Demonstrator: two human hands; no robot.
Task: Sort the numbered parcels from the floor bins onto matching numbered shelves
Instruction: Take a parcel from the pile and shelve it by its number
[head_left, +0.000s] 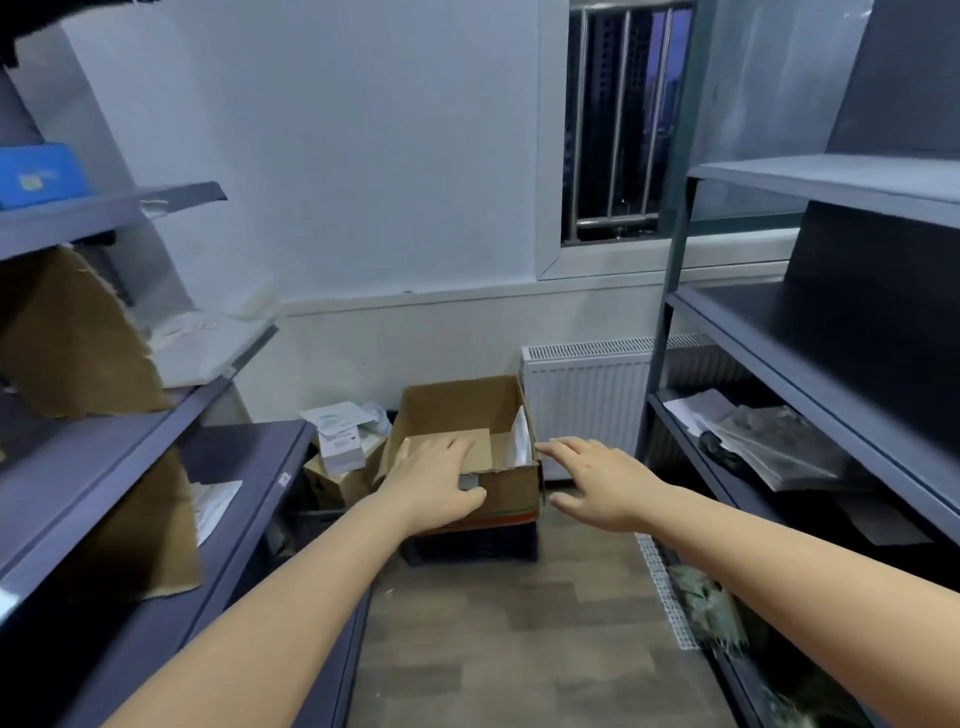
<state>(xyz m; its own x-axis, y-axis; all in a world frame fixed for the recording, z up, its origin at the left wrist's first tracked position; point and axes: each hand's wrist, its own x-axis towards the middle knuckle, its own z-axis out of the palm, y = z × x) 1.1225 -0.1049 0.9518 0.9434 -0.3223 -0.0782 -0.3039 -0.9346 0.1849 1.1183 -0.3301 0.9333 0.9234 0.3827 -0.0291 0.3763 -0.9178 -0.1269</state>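
An open brown cardboard box (457, 405) sits on a dark crate (472, 545) on the floor at the end of the aisle. Inside it lie a flat brown parcel (480, 447) and a white parcel (521, 439) leaning on the right wall. My left hand (436, 483) reaches over the box's near left rim, fingers straight on the brown parcel, thumb at the front wall. My right hand (592, 480) hovers at the box's near right corner, fingers spread and straight, holding nothing.
Grey shelves line both sides: the left shelves (156, 431) hold cardboard pieces and a blue box (41, 174), the right shelves (810, 374) hold papers. A smaller box of white parcels (340, 452) stands left of the crate. A radiator (582, 395) is behind. Wood floor lies between.
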